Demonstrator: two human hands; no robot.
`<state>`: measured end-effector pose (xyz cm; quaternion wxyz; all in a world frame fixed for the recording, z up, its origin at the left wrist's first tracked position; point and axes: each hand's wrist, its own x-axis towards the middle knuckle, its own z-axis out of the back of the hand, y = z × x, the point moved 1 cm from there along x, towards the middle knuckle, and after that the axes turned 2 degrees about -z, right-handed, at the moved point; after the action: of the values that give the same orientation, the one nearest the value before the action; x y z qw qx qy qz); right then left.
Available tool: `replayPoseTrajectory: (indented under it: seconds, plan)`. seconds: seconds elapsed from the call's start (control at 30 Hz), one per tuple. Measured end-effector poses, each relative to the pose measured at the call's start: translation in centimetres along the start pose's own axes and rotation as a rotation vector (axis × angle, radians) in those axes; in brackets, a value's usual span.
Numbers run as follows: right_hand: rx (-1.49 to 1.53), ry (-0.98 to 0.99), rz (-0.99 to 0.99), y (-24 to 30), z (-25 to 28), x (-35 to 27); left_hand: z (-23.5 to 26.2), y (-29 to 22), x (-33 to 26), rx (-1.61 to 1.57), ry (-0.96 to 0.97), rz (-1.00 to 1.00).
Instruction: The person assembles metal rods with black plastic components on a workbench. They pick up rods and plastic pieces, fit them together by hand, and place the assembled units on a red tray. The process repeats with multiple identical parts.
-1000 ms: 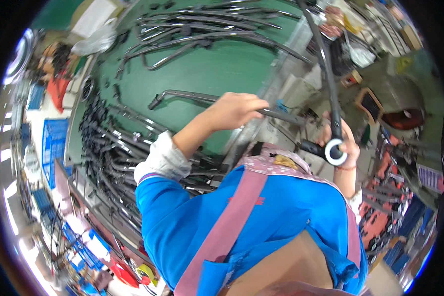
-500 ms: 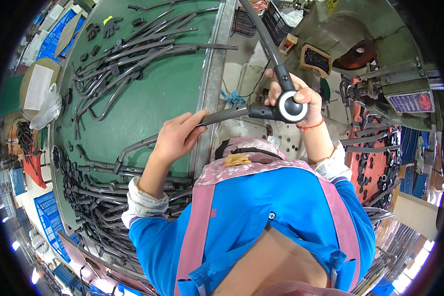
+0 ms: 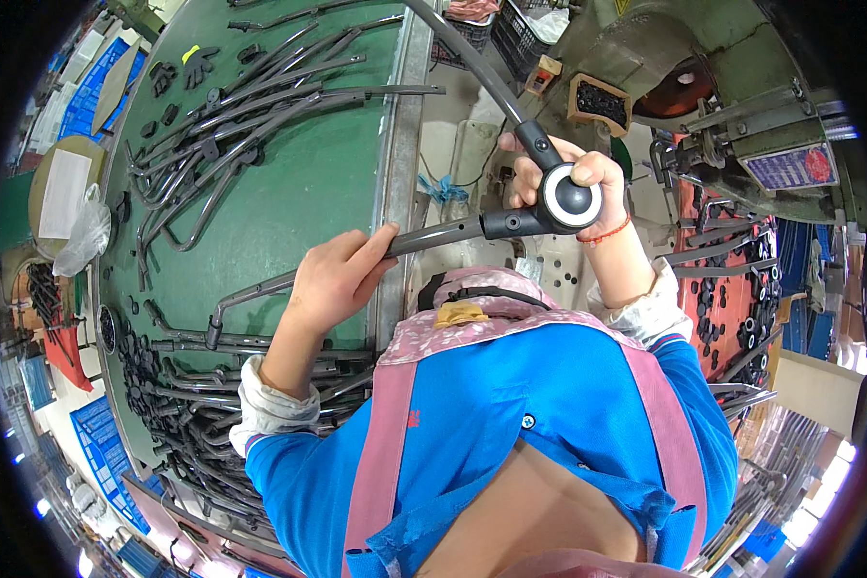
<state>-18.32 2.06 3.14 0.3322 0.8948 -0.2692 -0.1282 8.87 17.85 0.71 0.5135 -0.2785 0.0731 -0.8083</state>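
Observation:
My right hand (image 3: 594, 178) grips a black round hinge joint (image 3: 568, 198) with a white ring on its face, the thumb pressed on its edge. From one socket of the joint a long grey metal tube (image 3: 482, 74) runs up toward the far edge. Another grey tube (image 3: 433, 237), with a small hole near its end, meets the joint's left socket. My left hand (image 3: 335, 277) is wrapped round this tube, fingers on top. Its bent far end reaches out over the green table (image 3: 289, 207). How deep the tube sits in the socket I cannot tell.
Several bent tubes (image 3: 260, 116) lie across the table's far part, with dark gloves (image 3: 197, 65) beside them. More tubes (image 3: 197, 395) are heaped near my left arm. A green machine (image 3: 771, 116) stands at right, close to a box of small black parts (image 3: 600, 101).
The long upper tube has swung left at its far end. The joint has shifted slightly right, while my left hand and its tube have shifted slightly left. Both hands keep their grip.

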Motion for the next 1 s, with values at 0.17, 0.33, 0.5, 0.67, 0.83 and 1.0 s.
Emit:
replayPoseTrajectory:
  seconds: [0.17, 0.33, 0.5, 0.67, 0.83, 1.0]
  plan:
    - [-0.044, 0.000, -0.065, 0.4, -0.3, 0.4, 0.2, -0.3, 0.6, 0.057, 0.027, -0.060]
    - [-0.050, -0.036, -0.082, 0.2, -0.4, 0.8, 0.5, -1.3, 1.1, 0.095, 0.001, -0.020]
    - [-0.207, -0.061, -0.108, -0.7, -1.4, 0.4, -0.1, -2.2, 1.8, 0.030, 0.076, -0.013]
    - [-0.256, 0.034, -0.073, 0.4, -1.9, 0.6, -0.5, -2.6, 2.1, 0.043, 0.088, -0.009]
    - [-0.307, 0.073, -0.139, 0.8, -1.2, -1.0, -1.3, -2.9, 2.4, -0.035, 0.192, -0.051]
    - [-0.563, 0.159, -0.287, 2.0, -1.9, -4.4, -3.5, -5.1, 0.9, -0.143, 0.363, -0.144]
